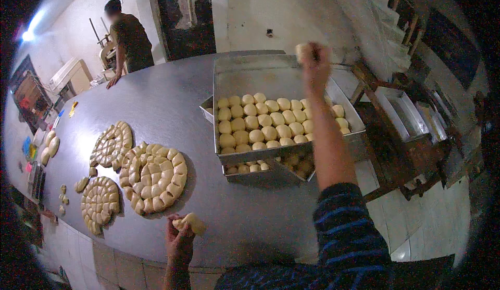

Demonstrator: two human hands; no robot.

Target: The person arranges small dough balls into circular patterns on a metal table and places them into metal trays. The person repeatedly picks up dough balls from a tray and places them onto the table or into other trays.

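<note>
My left hand (180, 242) pinches a pale piece of dough (194, 223) near the table's front edge. Stretched out over the far right of a deep metal pan (255, 76), my right hand (316, 68) is closed on a dough ball (300, 53) and smeared by motion. Rows of round dough balls (269, 132) fill the pan's near part, while bare metal shows at its back. To the left, a large coil of cut dough (153, 178) lies on the table, with two more dough coils (100, 204) beside it.
More pans with dough balls sit beneath the deep one (245, 169). Small dough scraps (63, 195) lie on the grey table (182, 92) at left. A person (130, 37) leans on its far left edge. Metal trays (401, 110) rest on a wooden rack at right.
</note>
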